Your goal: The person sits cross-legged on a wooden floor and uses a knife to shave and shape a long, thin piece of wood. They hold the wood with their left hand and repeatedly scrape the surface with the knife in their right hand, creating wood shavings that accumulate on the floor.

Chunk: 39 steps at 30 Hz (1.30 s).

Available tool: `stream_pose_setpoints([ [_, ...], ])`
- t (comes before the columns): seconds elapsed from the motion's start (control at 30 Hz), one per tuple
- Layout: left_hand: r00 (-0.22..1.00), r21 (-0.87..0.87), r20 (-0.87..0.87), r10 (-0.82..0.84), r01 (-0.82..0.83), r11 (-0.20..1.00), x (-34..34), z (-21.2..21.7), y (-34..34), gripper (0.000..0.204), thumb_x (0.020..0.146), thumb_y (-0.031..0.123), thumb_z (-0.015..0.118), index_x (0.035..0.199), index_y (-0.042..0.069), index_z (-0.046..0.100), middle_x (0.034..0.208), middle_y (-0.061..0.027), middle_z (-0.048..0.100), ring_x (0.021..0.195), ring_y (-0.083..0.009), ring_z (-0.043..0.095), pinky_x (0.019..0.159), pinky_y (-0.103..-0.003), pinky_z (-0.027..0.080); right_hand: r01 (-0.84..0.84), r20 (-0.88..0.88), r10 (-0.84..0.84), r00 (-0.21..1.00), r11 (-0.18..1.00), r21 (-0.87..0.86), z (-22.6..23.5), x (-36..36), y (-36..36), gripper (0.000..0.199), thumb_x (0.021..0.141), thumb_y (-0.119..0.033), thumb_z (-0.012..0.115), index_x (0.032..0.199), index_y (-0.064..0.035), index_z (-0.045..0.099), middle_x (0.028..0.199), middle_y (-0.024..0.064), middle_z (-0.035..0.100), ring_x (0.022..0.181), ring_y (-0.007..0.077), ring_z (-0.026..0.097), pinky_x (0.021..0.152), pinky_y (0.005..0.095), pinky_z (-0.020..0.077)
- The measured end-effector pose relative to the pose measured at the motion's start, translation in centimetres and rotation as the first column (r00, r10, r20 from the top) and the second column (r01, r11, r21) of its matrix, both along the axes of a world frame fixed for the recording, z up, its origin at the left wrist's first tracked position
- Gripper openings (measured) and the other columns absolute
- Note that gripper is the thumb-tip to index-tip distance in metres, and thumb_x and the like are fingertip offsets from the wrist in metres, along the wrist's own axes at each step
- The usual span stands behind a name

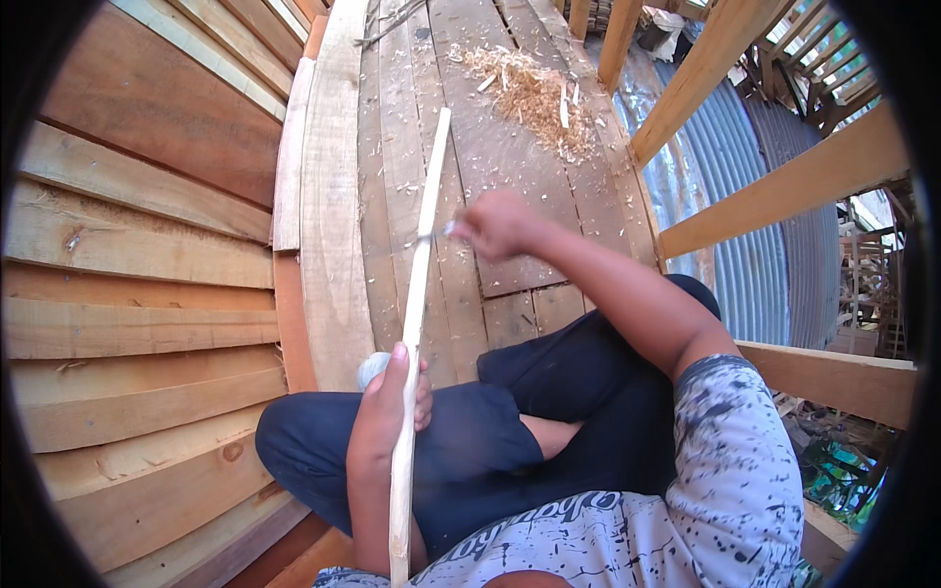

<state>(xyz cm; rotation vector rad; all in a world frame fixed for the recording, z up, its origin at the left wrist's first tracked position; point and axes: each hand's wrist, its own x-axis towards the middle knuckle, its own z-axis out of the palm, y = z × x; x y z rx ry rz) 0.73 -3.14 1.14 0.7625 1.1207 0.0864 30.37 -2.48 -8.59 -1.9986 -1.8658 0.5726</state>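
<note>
You've got a plank floor (392, 147) under you, worn boards running away from you, dark gaps between some. To your left, a wall (147, 323) of overlapping boards, pale to reddish brown, with a broad brown panel (162, 108) toward the far end. Your right side is open: wooden railing (784, 181), then blue-gray corrugated metal sheets (730, 147) beyond. Green leaves (843, 480) show low on your right. You're in daylight, fairly even across the boards.
</note>
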Motion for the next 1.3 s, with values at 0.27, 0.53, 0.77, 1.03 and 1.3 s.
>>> stream_pose_setpoints([
  [0.27, 1.0, 0.007, 0.002, 0.001, -0.001, 1.0, -0.2, -0.2, 0.1, 0.048, 0.103, 0.053, 0.047, 0.101, 0.005, 0.052, 0.065, 0.0017, 0.044, 0.047, -0.007, 0.041, 0.043, -0.023, 0.035, -0.054, -0.01, 0.054, 0.999, 0.986, -0.158, 3.8, -2.7, -0.3, 0.044, 0.097, -0.039, 0.053, 0.093, -0.0003, 0.072, 0.087, 0.0255, 0.07, 0.082, 0.0393, 0.069, 0.076, 0.0485, 0.0548],
  [0.53, 0.987, 0.182, -0.128, -0.092, 0.115, 0.977, -0.7, -0.8, -0.1, 0.046, 0.104, 0.05, 0.047, 0.093, 0.005, 0.055, 0.065, 0.001, 0.048, 0.048, -0.0062, 0.045, 0.045, -0.023, 0.04, 0.077, 0.052, -0.068, 0.996, 0.98, -0.185, 4.5, -3.0, -0.2, 0.051, 0.098, -0.046, 0.054, 0.083, -0.0006, 0.073, 0.079, 0.0207, 0.07, 0.076, 0.0401, 0.068, 0.073, 0.0506, 0.0534],
  [0.77, 0.97, 0.261, -0.189, -0.152, 0.199, 0.944, -0.1, -0.3, -0.2, 0.045, 0.104, 0.049, 0.047, 0.09, 0.007, 0.057, 0.066, 0.0021, 0.049, 0.048, -0.0057, 0.046, 0.045, -0.022, 0.04, 0.049, 0.068, -0.049, 0.996, 0.999, -0.005, 3.9, -3.2, -0.4, 0.044, 0.092, -0.044, 0.06, 0.073, -0.0057, 0.071, 0.067, 0.0181, 0.065, 0.065, 0.0393, 0.065, 0.061, 0.0486, 0.0519],
  [1.03, 0.965, 0.275, -0.208, -0.161, 0.216, 0.937, -0.1, -0.6, -0.1, 0.044, 0.104, 0.049, 0.048, 0.093, 0.007, 0.057, 0.066, 0.0027, 0.049, 0.048, -0.0058, 0.046, 0.044, -0.022, 0.04, 0.076, 0.099, -0.075, 0.992, 0.997, -0.015, 3.4, -3.3, -0.6, 0.042, 0.091, -0.045, 0.062, 0.076, -0.0069, 0.074, 0.065, 0.0157, 0.066, 0.061, 0.0363, 0.066, 0.059, 0.0474, 0.0513],
  [1.3, 0.955, 0.283, -0.235, -0.183, 0.247, 0.927, -0.3, -0.8, -0.2, 0.043, 0.103, 0.048, 0.048, 0.088, 0.009, 0.054, 0.066, 0.0027, 0.05, 0.049, -0.0055, 0.047, 0.046, -0.022, 0.041, 0.063, -0.006, -0.063, 0.998, 0.988, 0.138, 1.1, -3.3, -0.2, 0.041, 0.09, -0.046, 0.062, 0.073, -0.0098, 0.072, 0.065, 0.0164, 0.066, 0.061, 0.0367, 0.066, 0.057, 0.0487, 0.0507],
])
